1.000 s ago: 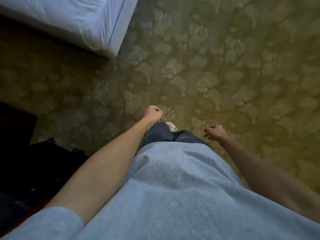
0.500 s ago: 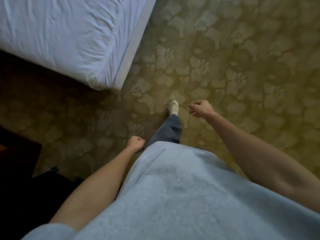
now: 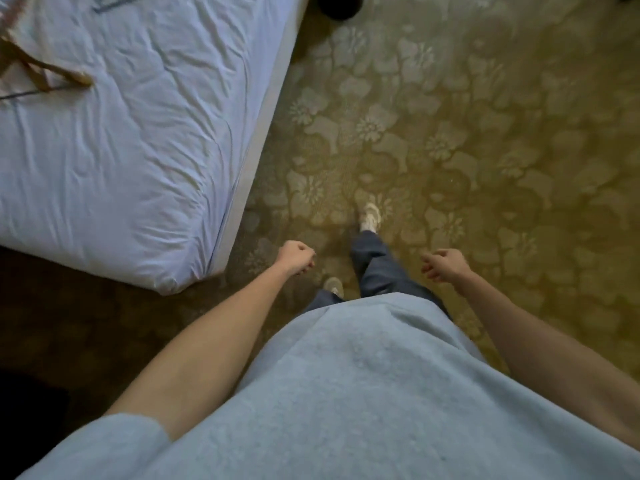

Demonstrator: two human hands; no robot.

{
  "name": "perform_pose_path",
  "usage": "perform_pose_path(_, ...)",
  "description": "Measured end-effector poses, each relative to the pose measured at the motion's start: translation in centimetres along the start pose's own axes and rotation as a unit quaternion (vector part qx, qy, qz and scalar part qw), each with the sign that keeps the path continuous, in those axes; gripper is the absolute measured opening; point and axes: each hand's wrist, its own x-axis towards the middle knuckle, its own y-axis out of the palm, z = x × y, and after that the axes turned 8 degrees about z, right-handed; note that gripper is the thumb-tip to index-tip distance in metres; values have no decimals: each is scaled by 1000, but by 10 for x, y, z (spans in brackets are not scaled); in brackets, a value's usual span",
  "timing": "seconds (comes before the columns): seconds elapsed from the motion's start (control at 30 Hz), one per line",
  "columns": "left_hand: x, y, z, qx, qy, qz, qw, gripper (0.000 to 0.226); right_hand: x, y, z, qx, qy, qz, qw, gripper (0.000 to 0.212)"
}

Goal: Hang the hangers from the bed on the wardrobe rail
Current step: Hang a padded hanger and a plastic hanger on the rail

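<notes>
The bed (image 3: 145,161) with a wrinkled white sheet fills the upper left. Wooden hangers (image 3: 45,69) lie on it at the far left edge, partly cut off by the frame. My left hand (image 3: 297,258) hangs over the carpet just past the bed's near corner, its fingers curled and nothing in it. My right hand (image 3: 446,264) is loosely curled on the other side of my legs, also with nothing in it. Both hands are far from the hangers. The wardrobe rail is out of view.
Flower-patterned olive carpet (image 3: 485,133) covers the floor to the right of the bed. A dark object (image 3: 341,6) sits at the top beside the bed. A dark shape (image 3: 31,414) lies at the lower left. My feet and grey shirt fill the bottom.
I have walked closer along the bed, so more of it and the hangers have come into view. My arms have swung: the left hand moved forward, the right hand moved back.
</notes>
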Motion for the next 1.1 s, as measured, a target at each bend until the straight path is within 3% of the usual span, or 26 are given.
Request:
perform_pose_path(0.17,64,-34,-148,12,61,18,998,15,42,-68,-4,12,110,-1,994,22)
perform_pose_path(0.27,92,-58,-220,13,53,8,998,16,69,-109,37,-14,128,7,992,36)
perform_pose_path(0.37,106,-84,-272,12,33,0,999,18,101,-141,96,-31,110,18,993,29)
perform_pose_path(0.57,143,-146,-323,-43,-23,-57,997,22,184,-182,268,-57,21,48,997,20)
perform_pose_path(0.7,168,-179,-326,-71,-79,-46,993,23,230,-187,401,-112,-50,65,990,20)
perform_pose_path(0.9,213,-238,-324,-130,-149,-42,979,26,286,-172,596,-195,-150,101,964,17)
perform_pose_path(1.1,254,-325,-385,-181,-174,-73,965,28,333,-166,761,-309,-162,128,928,18)
